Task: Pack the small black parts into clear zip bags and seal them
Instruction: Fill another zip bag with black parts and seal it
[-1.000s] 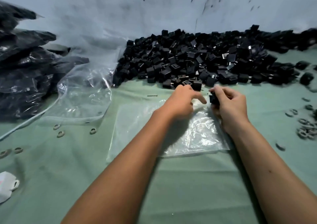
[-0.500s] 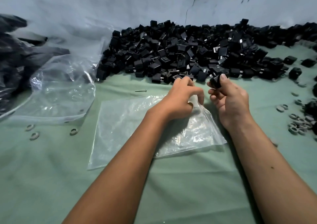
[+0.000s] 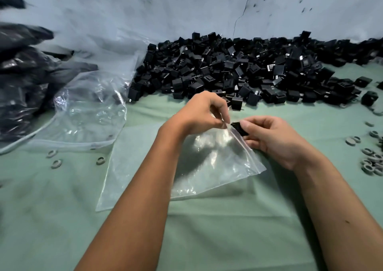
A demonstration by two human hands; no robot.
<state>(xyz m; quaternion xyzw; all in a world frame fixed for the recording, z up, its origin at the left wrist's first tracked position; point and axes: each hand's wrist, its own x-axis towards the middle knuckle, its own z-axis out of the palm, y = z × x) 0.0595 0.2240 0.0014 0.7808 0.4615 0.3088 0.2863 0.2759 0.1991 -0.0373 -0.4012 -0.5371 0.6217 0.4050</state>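
A clear zip bag (image 3: 209, 163) lies flat on the green cloth in front of me. My left hand (image 3: 201, 113) pinches the bag's upper lip at its far right corner and lifts it. My right hand (image 3: 269, 136) grips a small black part (image 3: 238, 128) right at that lifted opening. A large heap of small black parts (image 3: 238, 71) runs along the far side of the cloth, against the grey wall.
A bigger crumpled clear bag (image 3: 87, 115) lies to the left, with dark filled bags (image 3: 22, 80) stacked behind it. Grey rings are scattered at the left (image 3: 56, 163) and piled at the right edge (image 3: 373, 163).
My right hand has come down from the heap with the black part to the bag's mouth. My left hand has lifted the bag's lip higher.
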